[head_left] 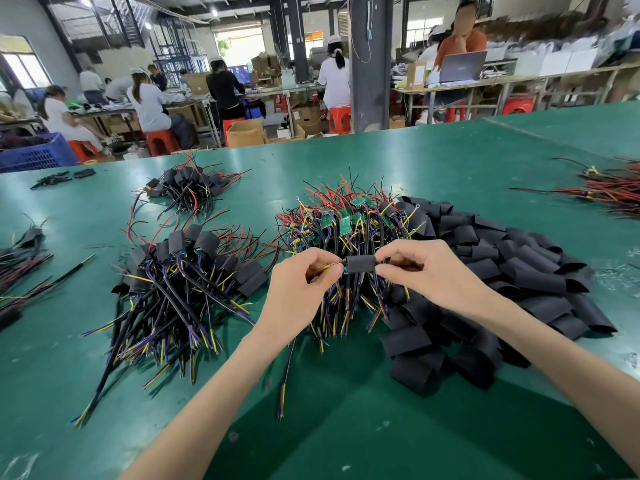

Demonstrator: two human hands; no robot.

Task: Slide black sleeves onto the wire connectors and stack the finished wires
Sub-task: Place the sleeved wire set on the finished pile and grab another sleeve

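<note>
step: sleeving, mid-frame | left hand [304, 282] pinches wire [323, 269] | right hand [412, 268] pinches sleeve [360, 264], already over the connector it seems | next: likely seat it fully, then lay on finished stack [183, 268] left of centre on table [450, 161]

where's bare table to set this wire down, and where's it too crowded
Bare green table lies near you between your forearms, and far beyond the circuit-board wire pile. Crowded: the middle, where the sleeved wire stack, that pile and the black sleeve heap nearly meet.
</note>
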